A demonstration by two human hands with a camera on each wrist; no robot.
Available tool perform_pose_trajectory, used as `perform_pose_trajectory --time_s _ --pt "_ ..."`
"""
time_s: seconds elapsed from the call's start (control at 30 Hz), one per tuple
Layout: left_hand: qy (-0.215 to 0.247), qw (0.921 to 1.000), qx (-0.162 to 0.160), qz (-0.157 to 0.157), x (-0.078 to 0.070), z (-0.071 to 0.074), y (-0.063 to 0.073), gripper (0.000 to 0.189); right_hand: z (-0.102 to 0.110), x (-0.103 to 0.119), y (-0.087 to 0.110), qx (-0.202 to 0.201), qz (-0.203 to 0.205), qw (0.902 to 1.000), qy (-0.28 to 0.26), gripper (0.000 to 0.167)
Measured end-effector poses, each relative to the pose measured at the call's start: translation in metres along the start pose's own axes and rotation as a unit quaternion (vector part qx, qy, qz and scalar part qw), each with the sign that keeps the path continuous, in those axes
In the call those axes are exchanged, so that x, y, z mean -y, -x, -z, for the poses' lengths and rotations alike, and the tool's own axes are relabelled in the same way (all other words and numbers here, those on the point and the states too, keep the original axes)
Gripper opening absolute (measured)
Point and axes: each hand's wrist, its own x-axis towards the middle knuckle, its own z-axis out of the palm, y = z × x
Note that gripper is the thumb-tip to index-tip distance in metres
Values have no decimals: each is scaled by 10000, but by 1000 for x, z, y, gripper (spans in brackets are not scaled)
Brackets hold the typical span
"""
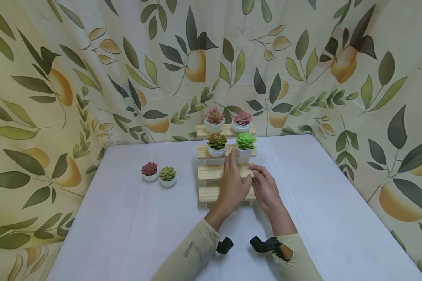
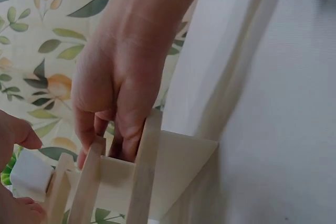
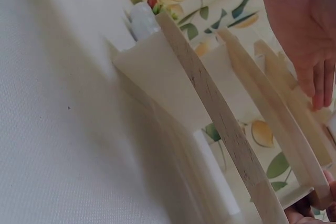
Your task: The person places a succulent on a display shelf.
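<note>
A tiered wooden plant stand [image 1: 209, 172] with pale slats and white side supports stands mid-table. My right hand [image 1: 267, 191] grips the right end of a lower slat, its fingers curled round the wood in the left wrist view. My left hand [image 1: 232, 187] reaches over the lower slats with straight fingers, near the bright green succulent [image 1: 246, 141] in a white pot. Beside that plant sits a brown-green succulent [image 1: 217, 142]. The top slat bears a pink succulent [image 1: 215, 116] and another pink succulent [image 1: 242, 118], both in white pots.
Left of the stand, a dark red succulent [image 1: 149, 169] and an olive-green succulent [image 1: 167, 174] rest in white pots on the white tablecloth [image 1: 126, 226]. A leaf-and-fruit patterned curtain [image 1: 119, 78] hangs behind and around the table.
</note>
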Motion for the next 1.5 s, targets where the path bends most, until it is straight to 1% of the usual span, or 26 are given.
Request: perform_pose_trajectory --time_s 0.13,0.23,0.33,0.5,0.6,0.7,0.83,0.97,1.13,1.27,1.5 --pt "10 9999 138 -93 2 0 8 89 1 1 1 75 -28 10000 -8 23" --pt "-37 9997 223 -91 7 2 14 87 0 1 1 123 -33 9999 -104 21" --pt "-68 9996 210 -178 13 6 18 83 0 0 1 154 -19 9997 -162 21" --pt "-382 9986 149 -341 25 15 24 72 0 0 1 174 30 9998 -88 23" --pt "-584 9974 188 -369 31 20 27 68 1 0 1 185 39 9998 -30 25" --pt "-707 9964 254 -398 35 27 28 66 1 -1 0 176 41 9998 -34 25" --pt "-769 9957 303 -415 44 42 30 63 -1 -2 0 186 31 9998 -52 24" --pt "-886 9948 256 -436 52 57 32 62 -1 -2 0 171 50 9998 -17 25" --pt "-1135 9921 130 -517 59 72 37 59 0 -1 0 173 49 9998 -38 25" --pt "-1195 9919 86 -424 66 81 40 58 -1 0 0 188 46 9998 -60 24" --pt "-1262 9916 34 -297 80 89 46 63 1 0 1 244 86 9997 -22 25"
